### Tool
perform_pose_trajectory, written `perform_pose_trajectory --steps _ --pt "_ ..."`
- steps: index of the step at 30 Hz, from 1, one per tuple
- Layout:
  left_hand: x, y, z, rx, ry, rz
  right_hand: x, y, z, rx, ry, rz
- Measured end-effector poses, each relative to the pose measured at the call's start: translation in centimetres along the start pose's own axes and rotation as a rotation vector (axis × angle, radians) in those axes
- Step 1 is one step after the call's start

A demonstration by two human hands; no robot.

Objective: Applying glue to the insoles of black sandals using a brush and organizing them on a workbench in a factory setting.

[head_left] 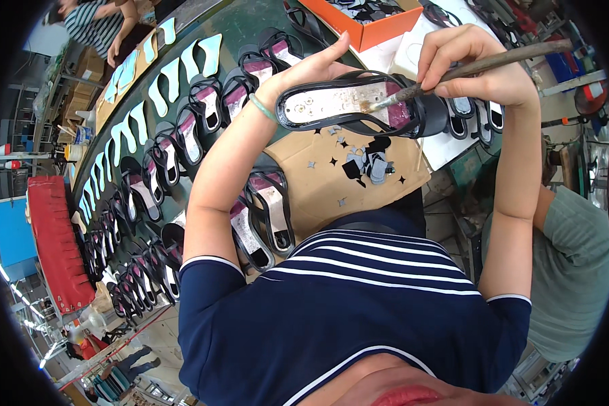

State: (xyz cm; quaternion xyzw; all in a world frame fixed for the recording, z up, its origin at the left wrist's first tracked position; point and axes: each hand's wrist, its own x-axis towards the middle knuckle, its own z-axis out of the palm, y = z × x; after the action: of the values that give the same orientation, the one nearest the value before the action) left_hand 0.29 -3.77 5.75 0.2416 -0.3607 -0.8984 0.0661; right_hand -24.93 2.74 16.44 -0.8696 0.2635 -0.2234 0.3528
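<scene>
My left hand (312,70) supports a black strappy sandal (331,99) from beneath, its thumb stretched up past the straps and its other fingers mostly hidden. The sandal's bare insole faces up, whitish at the heel and purple towards the toe. In my right hand (477,68) is a brush (514,57) with a long wooden handle, pinched near its bristle end. Its bristles touch the insole around the middle. Below the sandal, a sheet of brown cardboard (304,196) carries a pile of small black and grey cut pieces (369,166).
Rows of similar sandals (206,101) line the green table (227,34), with pale insole pieces (170,78) along its far left edge. An orange box (379,32) of small pieces stands at the back. One person (91,27) is at far left, another (568,264) close on my right.
</scene>
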Motion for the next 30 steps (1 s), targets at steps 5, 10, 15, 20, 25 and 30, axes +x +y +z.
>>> perform_pose_trajectory --steps 5,10,15,20,25,30 --pt "-0.5 -0.6 -4.8 -0.122 -0.01 0.156 -1.6 -2.4 0.7 0.091 0.447 -0.103" --pt "-4.3 -1.1 -9.7 -0.089 0.268 0.585 -4.1 -3.2 0.2 0.416 0.663 -0.188" --pt "-8.3 -2.2 -10.6 -0.073 0.644 0.954 -3.5 1.0 7.5 0.356 0.428 0.925" --pt "-8.5 -3.9 -8.3 -0.159 0.755 1.061 -5.0 11.9 19.4 -0.102 0.218 0.723" --pt "-7.8 -5.9 -9.2 -0.15 0.729 1.179 -3.7 10.6 20.1 -0.309 0.197 0.852" --pt "-5.7 -6.5 -7.4 -0.037 0.808 1.205 -2.7 5.9 14.6 -0.082 0.307 0.677"
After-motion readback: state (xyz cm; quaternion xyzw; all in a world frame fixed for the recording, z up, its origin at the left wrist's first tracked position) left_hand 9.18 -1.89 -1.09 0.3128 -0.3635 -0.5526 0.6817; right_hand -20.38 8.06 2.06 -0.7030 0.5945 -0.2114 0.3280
